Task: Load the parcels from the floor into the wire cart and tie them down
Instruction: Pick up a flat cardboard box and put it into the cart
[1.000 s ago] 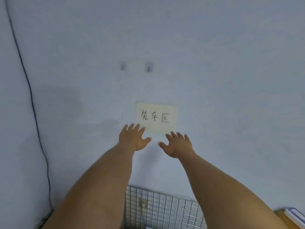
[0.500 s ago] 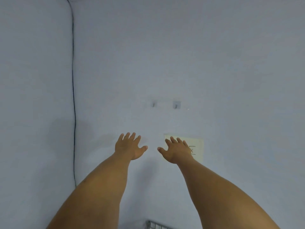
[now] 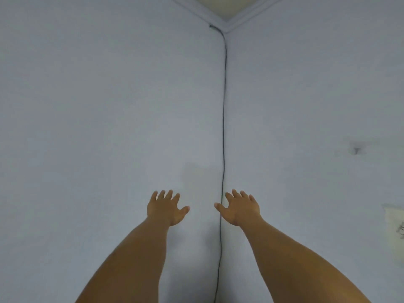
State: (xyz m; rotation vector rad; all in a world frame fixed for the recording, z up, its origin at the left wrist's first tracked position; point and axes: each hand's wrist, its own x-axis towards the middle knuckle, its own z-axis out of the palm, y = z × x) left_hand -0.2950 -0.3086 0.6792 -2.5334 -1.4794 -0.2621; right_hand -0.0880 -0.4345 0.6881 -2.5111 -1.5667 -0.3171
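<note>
My left hand (image 3: 166,207) and my right hand (image 3: 240,208) are stretched out in front of me at arm's length, backs toward the camera, fingers spread and straight, holding nothing. They hover in front of a bare wall corner. No parcel and no wire cart are in view.
A thin black cable (image 3: 223,136) runs down the wall corner between my hands. A small wall hook (image 3: 357,150) sits at the right, and a pale paper sign (image 3: 395,228) is cut off by the right edge. The ceiling corner (image 3: 227,7) shows at the top.
The view has swung up and to the left: the wire cart has dropped out of sight, the sign and hooks have slid to the right edge. Both hands stay spread.
</note>
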